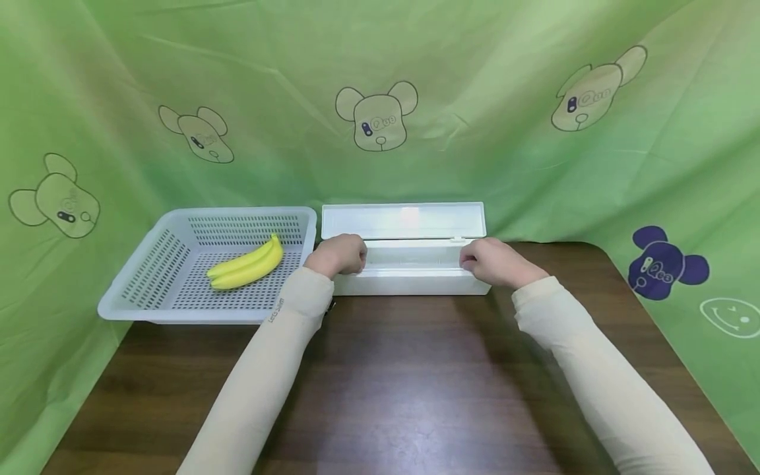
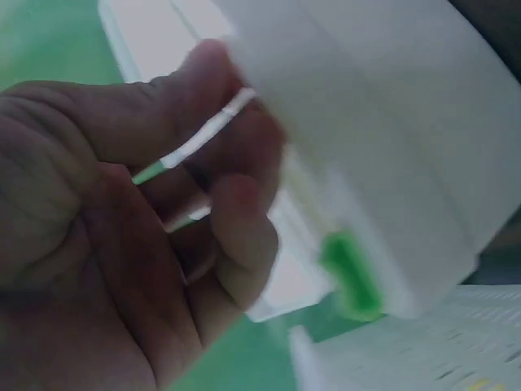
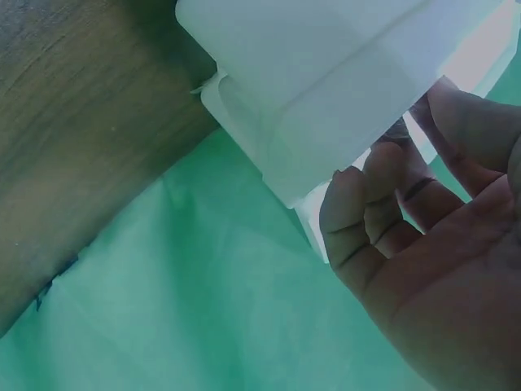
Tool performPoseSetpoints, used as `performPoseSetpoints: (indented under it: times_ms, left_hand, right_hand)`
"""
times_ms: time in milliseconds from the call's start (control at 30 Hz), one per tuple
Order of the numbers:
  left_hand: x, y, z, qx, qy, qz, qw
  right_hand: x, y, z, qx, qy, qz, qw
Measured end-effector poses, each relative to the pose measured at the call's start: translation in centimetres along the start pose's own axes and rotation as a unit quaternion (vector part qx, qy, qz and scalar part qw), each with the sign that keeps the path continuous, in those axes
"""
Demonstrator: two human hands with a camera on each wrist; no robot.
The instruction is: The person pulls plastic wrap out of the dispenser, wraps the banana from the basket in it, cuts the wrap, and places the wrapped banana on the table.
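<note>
in the head view, the white box [image 1: 410, 285] stands open on the worktop [image 1: 404, 382], lid [image 1: 404, 221] tipped back; the left hand [image 1: 341, 254] and right hand [image 1: 499, 262] curl over its ends, fingertips mostly hidden. beside it, a basket [image 1: 196, 316] holds bananas [image 1: 246, 269].

the left wrist view shows bent fingers and thumb at the box's edge, plus a blurred green patch [image 2: 352, 273]; the basket is cut off.

the right wrist view shows curled fingers at the edge. whether either hand pinches anything, i cannot tell.
</note>
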State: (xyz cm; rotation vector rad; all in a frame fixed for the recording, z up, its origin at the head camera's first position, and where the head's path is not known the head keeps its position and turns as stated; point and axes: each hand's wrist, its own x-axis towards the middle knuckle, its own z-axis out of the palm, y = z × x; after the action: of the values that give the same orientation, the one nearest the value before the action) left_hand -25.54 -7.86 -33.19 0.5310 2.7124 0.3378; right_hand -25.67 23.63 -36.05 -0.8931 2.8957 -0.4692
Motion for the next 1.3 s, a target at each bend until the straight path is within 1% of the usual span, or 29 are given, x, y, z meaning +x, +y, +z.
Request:
performPoseSetpoints:
  times_ms: [67,133,333,467,533,633,700,800,867,933,1133,1233,1300]
  left_hand:
    - [0.3,-0.5,0.2,-0.009,0.007,0.013,0.9999]
    - [0.5,-1.0,0.5,-0.013,0.016,0.019,0.9996]
    - [1.0,-1.7,1.1,-0.004,0.049,0.017,0.9986]
    - [1.4,-1.8,1.2,-0.003,0.077,0.019,0.9969]
    - [1.6,-1.8,1.1,-0.006,0.086,0.024,0.996]
    - [1.9,-1.8,1.0,-0.007,0.097,0.035,0.9946]
    - [1.9,-1.7,0.9,-0.013,0.098,0.036,0.9944]
    - [2.0,-1.8,0.9,-0.025,0.095,0.03,0.9947]
    - [2.1,-1.9,1.0,-0.034,0.089,0.024,0.9952]
    - [2.2,-1.9,1.0,-0.034,0.089,0.024,0.9952]
    - [2.0,-1.8,1.1,-0.007,0.096,0.033,0.9948]
    - [1.9,-1.8,1.1,0.002,0.089,0.026,0.9957]
    - [1.8,-1.7,1.1,0.008,0.086,0.016,0.9961]
  right_hand:
    - [0.1,0.1,0.1,0.002,-0.001,0.004,1.0]
    - [0.2,0.1,0.3,0.001,0.003,0.006,1.0]
    - [0.5,0.4,0.8,-0.004,0.027,0.023,0.9993]
    - [0.7,0.5,1.0,-0.013,0.056,0.033,0.9978]
    - [0.9,0.5,1.0,-0.018,0.077,0.035,0.9963]
    - [1.1,0.5,1.1,-0.009,0.101,0.048,0.9937]
    - [1.3,0.6,1.2,0.001,0.111,0.057,0.9922]
    - [1.4,0.7,1.3,0.021,0.116,0.073,0.9903]
    - [1.4,0.8,1.4,0.029,0.118,0.078,0.9894]
    - [1.4,0.8,1.4,0.035,0.121,0.079,0.9889]
    - [1.2,0.9,1.6,0.039,0.112,0.057,0.9913]
    - [1.2,1.1,1.9,0.029,0.115,0.035,0.9923]
    - [1.3,1.1,2.1,0.02,0.126,0.02,0.9917]
